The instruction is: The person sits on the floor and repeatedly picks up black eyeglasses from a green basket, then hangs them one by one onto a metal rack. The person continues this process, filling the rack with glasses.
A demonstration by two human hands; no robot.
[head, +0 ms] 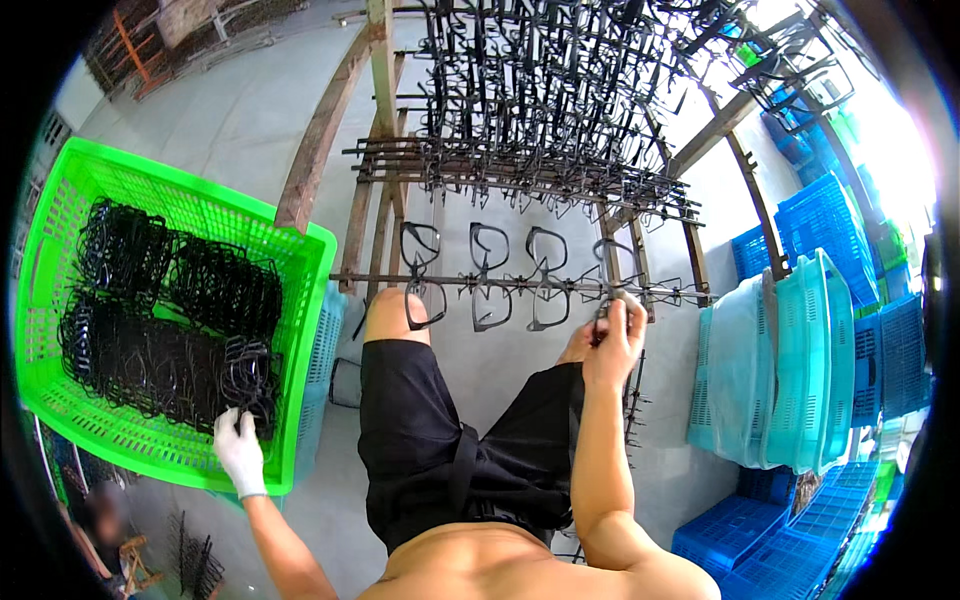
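My left hand, in a white glove, reaches into a green plastic basket. Its fingertips touch black eyeglass frames at the near right of the stacked rows; whether they grip one is unclear. My bare right hand pinches an eyeglass frame at the right part of a horizontal metal rod. That frame is blurred and partly hidden by my fingers. Three other eyeglass frames, one of them a black frame, hang on clips along the rod to the left of it.
A wooden rack ahead carries many rods of black eyeglass frames. Turquoise baskets and blue crates stand at the right. Another person is at the lower left, near a rod bundle.
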